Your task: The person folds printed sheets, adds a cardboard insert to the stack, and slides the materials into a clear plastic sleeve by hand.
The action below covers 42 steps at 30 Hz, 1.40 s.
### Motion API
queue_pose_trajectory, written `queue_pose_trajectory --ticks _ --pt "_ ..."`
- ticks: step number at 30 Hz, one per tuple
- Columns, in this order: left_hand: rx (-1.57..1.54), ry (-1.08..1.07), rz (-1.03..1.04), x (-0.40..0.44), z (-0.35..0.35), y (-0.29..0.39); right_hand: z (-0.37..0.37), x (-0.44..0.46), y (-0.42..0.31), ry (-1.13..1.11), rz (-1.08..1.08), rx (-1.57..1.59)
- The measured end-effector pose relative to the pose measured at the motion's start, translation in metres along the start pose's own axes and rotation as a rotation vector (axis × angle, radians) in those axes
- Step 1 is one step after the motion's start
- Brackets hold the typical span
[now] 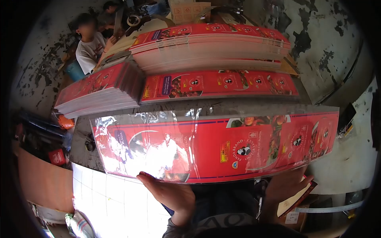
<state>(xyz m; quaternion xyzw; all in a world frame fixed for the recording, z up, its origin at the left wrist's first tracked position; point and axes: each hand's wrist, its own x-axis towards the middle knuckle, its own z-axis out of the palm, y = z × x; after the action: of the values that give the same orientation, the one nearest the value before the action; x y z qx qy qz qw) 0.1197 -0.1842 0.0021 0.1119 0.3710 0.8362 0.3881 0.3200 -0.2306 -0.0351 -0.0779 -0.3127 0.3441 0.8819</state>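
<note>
A long red printed sheet in clear plastic (210,146) stretches across the middle, tilted up toward me, with panda logos and food pictures on it. Bright glare covers part of its left half. My left hand (168,194) holds the lower edge at the left, its thumb at the edge and its other fingers hidden. At the right part of the same edge is my right hand (283,186), closed on the sheet with most of its fingers out of sight behind it. Just beyond lies a similar red sheet (222,85) on the dark table (85,148).
A tall stack of red sheets (210,49) stands at the back, and a shorter stack (99,87) at the left. Another person (91,47) sits at the far left, with someone else behind. A tape roll (133,20) and cardboard box (190,12) are at the back.
</note>
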Motion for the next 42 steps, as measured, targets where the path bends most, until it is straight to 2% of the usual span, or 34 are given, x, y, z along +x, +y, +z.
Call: queue_pose_trajectory --ticks 3,4,5,6,7,8,9,11,13,15,16,17,18,19,20,21,23,24,25,27,28,29,30,31,33,34,35,37,39,42 --pt "-0.017 -0.025 0.031 0.015 -0.013 0.001 -0.005 0.027 -0.023 0.032 0.021 -0.044" --pt "-0.017 -0.023 0.03 0.02 -0.02 0.0 -0.006 0.037 -0.024 0.315 -0.017 -0.336" --pt "-0.166 -0.21 0.011 0.024 -0.028 -0.001 -0.008 0.045 -0.028 0.596 -0.055 -0.631" --pt "-0.243 -0.302 0.006 0.028 -0.028 0.001 -0.012 0.053 -0.035 0.592 -0.056 -0.633" --pt "-0.319 -0.395 -0.007 0.031 -0.028 0.004 -0.019 0.063 -0.045 0.451 0.103 -0.452" --pt "-0.254 -0.35 -0.033 0.036 -0.017 0.012 -0.027 0.073 -0.054 0.308 0.26 -0.269" --pt "-0.186 -0.306 -0.059 0.045 -0.007 0.017 -0.041 0.087 -0.062 0.225 0.266 -0.278" --pt "-0.059 -0.586 0.048 0.082 0.004 0.023 -0.047 0.123 -0.061 0.141 0.279 -0.273" --pt "-0.034 -0.713 -0.137 0.118 0.032 0.035 -0.032 0.167 -0.049 0.172 0.28 -0.302" --pt "0.02 -0.706 -0.359 0.161 0.044 0.042 -0.044 0.187 -0.044 0.198 0.268 -0.338" --pt "-0.021 -0.659 -0.437 0.184 0.037 0.04 -0.073 0.199 -0.045 0.176 0.449 -0.394" --pt "-0.027 -0.672 -0.424 0.194 0.032 0.047 -0.089 0.209 -0.042 0.148 0.623 -0.444" --pt "0.016 -0.584 -0.299 0.198 0.021 0.054 -0.075 0.199 -0.042 0.129 0.707 -0.512" --pt "0.059 -0.488 -0.179 0.198 0.011 0.057 -0.079 0.196 -0.045 0.118 0.701 -0.507" --pt "0.166 -0.502 -0.034 0.192 0.006 0.062 -0.087 0.193 -0.051 0.171 0.65 -0.592" --pt "0.171 -0.494 -0.038 0.186 0.009 0.065 -0.094 0.193 -0.055 0.231 0.606 -0.682" --pt "0.629 -0.66 0.265 0.17 0.016 0.067 -0.094 0.201 -0.059 0.259 0.617 -0.8" --pt "0.827 -0.8 0.335 0.174 0.021 0.066 -0.095 0.211 -0.056 0.207 0.569 -1.003" --pt "0.827 -0.804 0.327 0.175 0.033 0.065 -0.095 0.223 -0.053 0.147 0.513 -1.203" --pt "1.527 -1.294 0.545 0.178 0.062 0.059 -0.101 0.256 -0.038 0.052 0.417 -1.454" --pt "1.523 -1.296 0.537 0.188 0.069 0.049 -0.108 0.282 -0.032 -0.007 0.524 -1.482" --pt "1.68 -1.396 0.613 0.2 0.071 0.033 -0.113 0.309 -0.023 -0.067 0.634 -1.51" --pt "1.836 -1.498 0.689 0.209 0.073 0.017 -0.113 0.331 -0.008 -0.054 0.756 -1.669" --pt "1.832 -1.509 0.679 0.215 0.076 0.005 -0.112 0.347 0.007 -0.039 0.879 -1.823" --pt "1.801 -1.478 0.706 0.227 0.084 -0.014 -0.119 0.362 0.031 -0.115 0.886 -2.138" --pt "1.719 -1.468 0.648 0.231 0.084 -0.02 -0.143 0.365 0.041 -0.11 0.892 -2.131" --pt "1.729 -1.47 0.642 0.238 0.081 -0.026 -0.178 0.368 0.051 -0.25 0.437 -2.278" --pt "1.696 -1.466 0.919 0.243 0.064 -0.034 -0.204 0.367 0.062 -0.427 0.01 -2.358" --pt "1.696 -1.443 0.952 0.24 0.067 -0.032 -0.185 0.375 0.052 -0.426 0.33 -2.37" --pt "1.719 -1.416 0.935 0.236 0.069 -0.033 -0.139 0.348 0.038 -0.416 0.307 -2.318"
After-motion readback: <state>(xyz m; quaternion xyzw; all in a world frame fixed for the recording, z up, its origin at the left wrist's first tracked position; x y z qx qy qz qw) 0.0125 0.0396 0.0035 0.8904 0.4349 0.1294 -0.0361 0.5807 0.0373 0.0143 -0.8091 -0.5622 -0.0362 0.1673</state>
